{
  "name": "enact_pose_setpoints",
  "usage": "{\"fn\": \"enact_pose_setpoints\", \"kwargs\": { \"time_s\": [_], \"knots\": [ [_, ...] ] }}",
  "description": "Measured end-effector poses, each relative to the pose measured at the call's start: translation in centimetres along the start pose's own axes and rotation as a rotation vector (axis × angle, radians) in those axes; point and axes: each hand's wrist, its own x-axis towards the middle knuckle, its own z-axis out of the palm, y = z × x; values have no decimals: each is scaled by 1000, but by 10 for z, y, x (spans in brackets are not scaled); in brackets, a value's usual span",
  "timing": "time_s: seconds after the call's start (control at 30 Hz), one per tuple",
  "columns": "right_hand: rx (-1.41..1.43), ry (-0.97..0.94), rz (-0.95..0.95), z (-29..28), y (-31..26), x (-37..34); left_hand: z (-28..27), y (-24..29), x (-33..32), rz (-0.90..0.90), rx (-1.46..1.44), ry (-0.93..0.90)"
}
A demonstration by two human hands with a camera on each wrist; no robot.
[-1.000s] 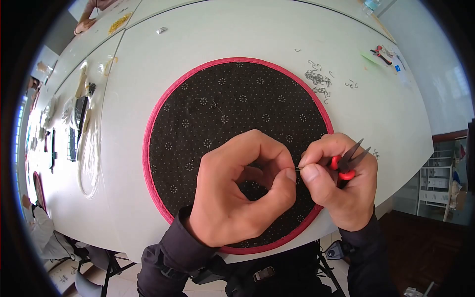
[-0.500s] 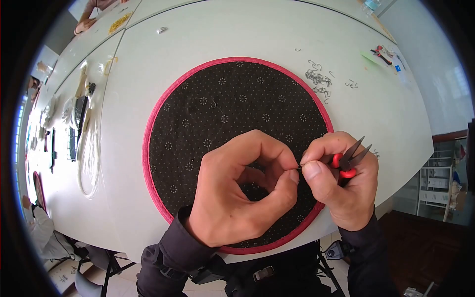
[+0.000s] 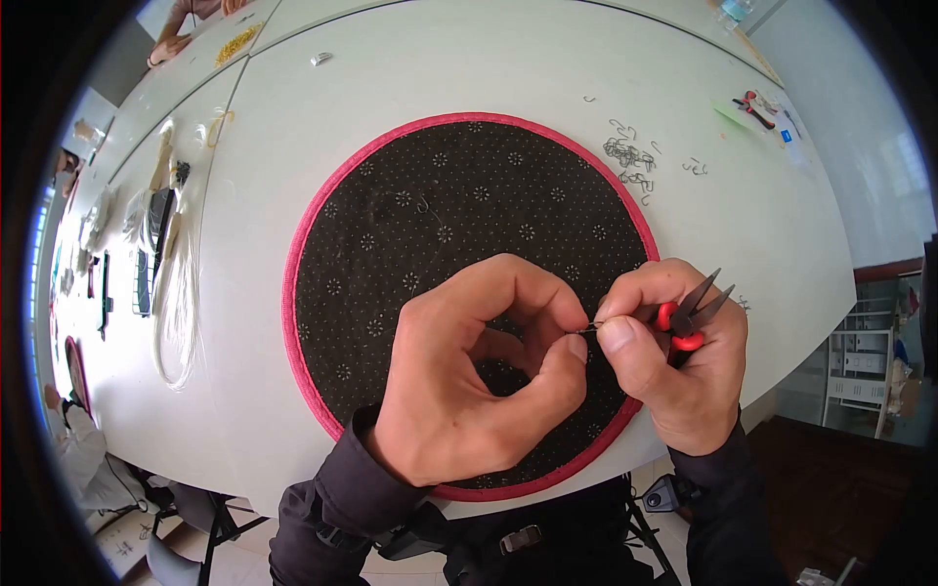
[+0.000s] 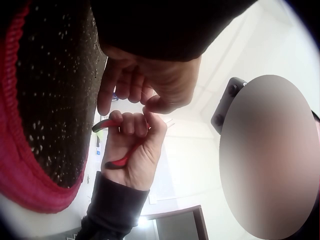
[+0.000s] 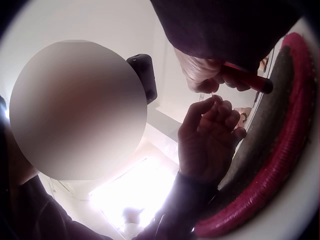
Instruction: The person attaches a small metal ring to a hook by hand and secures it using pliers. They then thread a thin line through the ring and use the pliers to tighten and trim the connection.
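Pliers [image 3: 681, 320], red-gripped and tapering, lie in the right hand [image 3: 696, 379].

The round black dotted mat [image 3: 391, 264] is matt cloth with a ribbed red fabric rim [image 3: 290, 293], the red-handled pliers [image 3: 686, 322] join smooth plastic to dark metal, and the white tabletop [image 3: 469, 59] looks smooth.

- Yellow pile [image 3: 235, 45], lying on the white table [image 3: 782, 230], upper left
- Silver bit [image 3: 320, 60], lying alone, right of the pile
- Clear strands [image 3: 174, 269], looped along the left
- Red-handled tool [image 3: 756, 109], lying at upper right
- Bottle [image 3: 731, 14], beyond the tool
- White shelf [image 3: 860, 365], standing past the table's right edge
- Grey chair [image 3: 176, 564], lower left, partly cut off
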Motion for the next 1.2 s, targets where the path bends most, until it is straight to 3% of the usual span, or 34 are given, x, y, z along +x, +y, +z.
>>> {"fn": "enact_pose_setpoints", "kwargs": {
  "time_s": [0.57, 0.83, 0.97, 1.2],
  "knots": [
    [-26, 30, 11, 2, 0, 1, 2, 1, 0, 19, 103, 37],
    [-64, -10, 141, 0, -4, 4, 4, -3, 2, 180, 288, 90],
    [-5, -10, 236, -1, -6, 5, 2, -4, 2, 186, 327, 101],
    [17, -4, 245, 0, -4, 5, 2, -3, 2, 180, 318, 96]
  ]
}}
